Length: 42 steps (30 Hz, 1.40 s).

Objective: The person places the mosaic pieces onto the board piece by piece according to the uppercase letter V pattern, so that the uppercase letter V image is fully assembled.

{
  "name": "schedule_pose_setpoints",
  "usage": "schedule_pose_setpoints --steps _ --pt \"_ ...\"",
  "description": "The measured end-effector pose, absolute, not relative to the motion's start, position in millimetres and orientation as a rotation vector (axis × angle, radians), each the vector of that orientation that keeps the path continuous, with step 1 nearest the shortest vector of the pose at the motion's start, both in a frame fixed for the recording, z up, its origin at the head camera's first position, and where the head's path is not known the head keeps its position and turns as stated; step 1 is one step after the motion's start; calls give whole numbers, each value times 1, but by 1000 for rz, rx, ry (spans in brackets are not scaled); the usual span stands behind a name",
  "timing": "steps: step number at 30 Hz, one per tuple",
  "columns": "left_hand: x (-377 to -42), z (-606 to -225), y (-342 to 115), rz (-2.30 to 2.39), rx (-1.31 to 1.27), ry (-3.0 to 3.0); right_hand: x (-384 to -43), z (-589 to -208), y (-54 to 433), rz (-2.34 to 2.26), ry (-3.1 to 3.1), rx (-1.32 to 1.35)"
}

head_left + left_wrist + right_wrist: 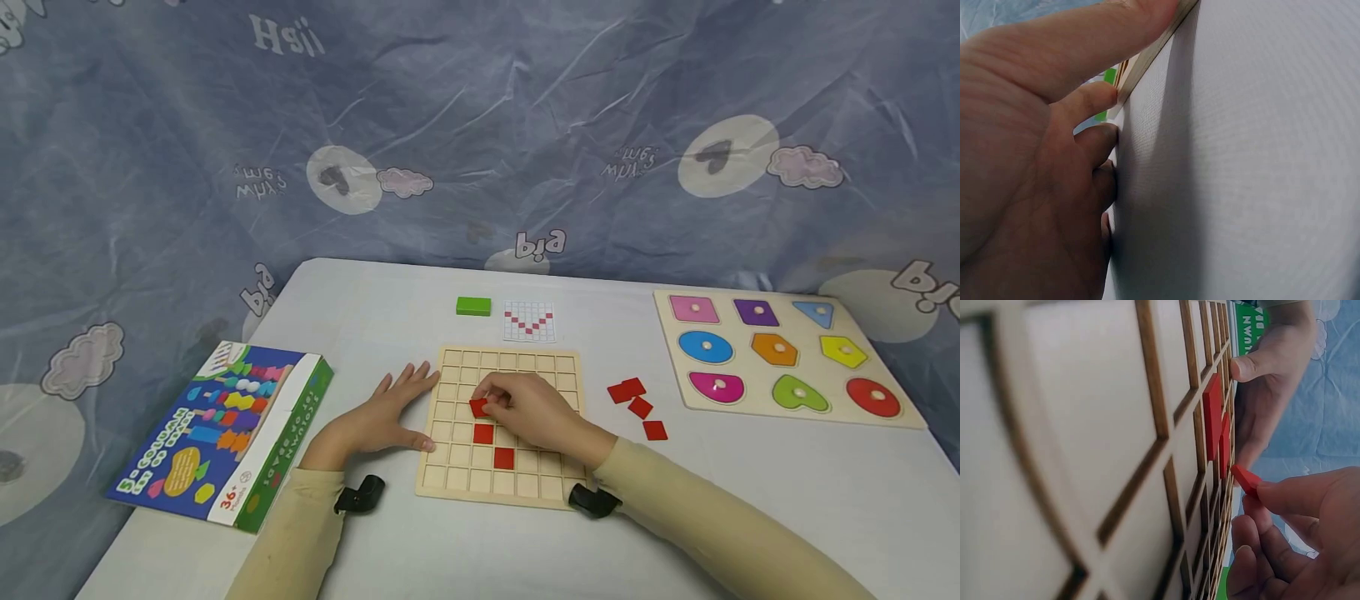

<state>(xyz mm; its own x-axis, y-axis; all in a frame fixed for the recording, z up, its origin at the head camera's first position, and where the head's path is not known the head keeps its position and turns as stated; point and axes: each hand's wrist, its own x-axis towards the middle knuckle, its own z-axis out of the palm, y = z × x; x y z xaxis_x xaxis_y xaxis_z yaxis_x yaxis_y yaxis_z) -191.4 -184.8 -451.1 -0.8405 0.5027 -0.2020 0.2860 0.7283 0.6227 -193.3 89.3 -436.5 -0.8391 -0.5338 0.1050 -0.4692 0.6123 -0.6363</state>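
Note:
My right hand (pixel 528 410) pinches a red square tile (pixel 1247 481) between thumb and finger, tilted, low over the left-middle part of a wooden grid board (pixel 528 485). Two other red tiles lie in the grid's squares: one (pixel 483 434) just below the pinched tile, and another (pixel 504 458) diagonally down to its right. At the board's left side, my left hand (pixel 382 417) is spread out with straight fingers. Its thumb (pixel 1141 19) rests at the board's edge, and the fingertips reach the upper left side.
Several loose red tiles (pixel 656 430) lie right of the board. Behind it are a pattern card (pixel 529 322) with a red V and a green block (pixel 474 307). A peg shape puzzle (pixel 750 350) sits far right; a bead-set box (pixel 217 433) lies left.

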Motion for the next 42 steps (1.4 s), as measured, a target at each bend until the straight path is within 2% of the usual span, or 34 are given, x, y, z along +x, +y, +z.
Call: schedule_pose_setpoints --steps 42 --pt "-193 -455 -188 857 642 2550 -202 -440 65 -932 2690 -923"
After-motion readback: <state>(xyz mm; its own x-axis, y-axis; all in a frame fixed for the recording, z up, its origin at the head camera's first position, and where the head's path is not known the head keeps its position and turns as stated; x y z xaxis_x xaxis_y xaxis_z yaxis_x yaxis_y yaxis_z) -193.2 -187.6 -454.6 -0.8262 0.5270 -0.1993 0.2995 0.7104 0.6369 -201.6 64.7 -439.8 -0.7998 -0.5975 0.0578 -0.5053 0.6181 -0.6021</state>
